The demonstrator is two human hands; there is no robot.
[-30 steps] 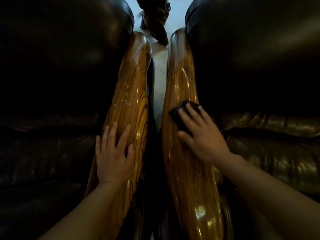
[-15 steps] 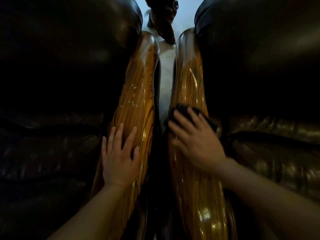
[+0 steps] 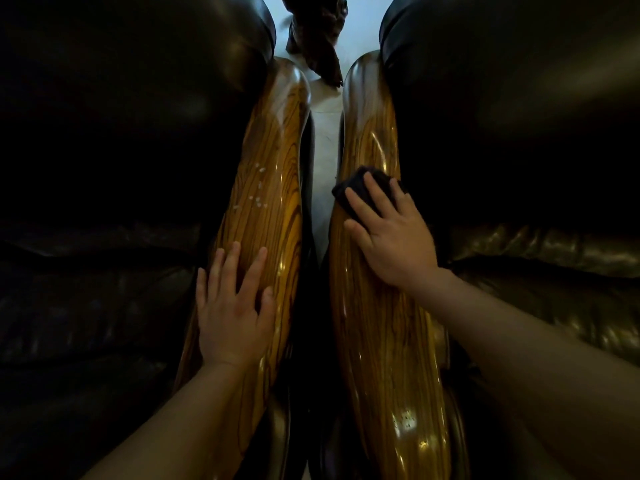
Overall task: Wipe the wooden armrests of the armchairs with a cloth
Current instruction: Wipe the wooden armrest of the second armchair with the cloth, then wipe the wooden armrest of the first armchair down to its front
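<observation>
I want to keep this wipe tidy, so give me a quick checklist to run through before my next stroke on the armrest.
1. Dark cloth under the right hand: ok, fingers pressed flat on it.
2. Cloth touching the right armrest: ok.
3. Left hand braced flat on the left armrest: ok, empty.
4. Path ahead on the right armrest free of objects: ok.
5. Left armrest clean: not ok, pale specks remain.
6. Cloth clean underneath: cannot tell.

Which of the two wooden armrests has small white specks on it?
The left armrest, under the bare left hand. The right armrest, where the cloth is, shows none.
</observation>
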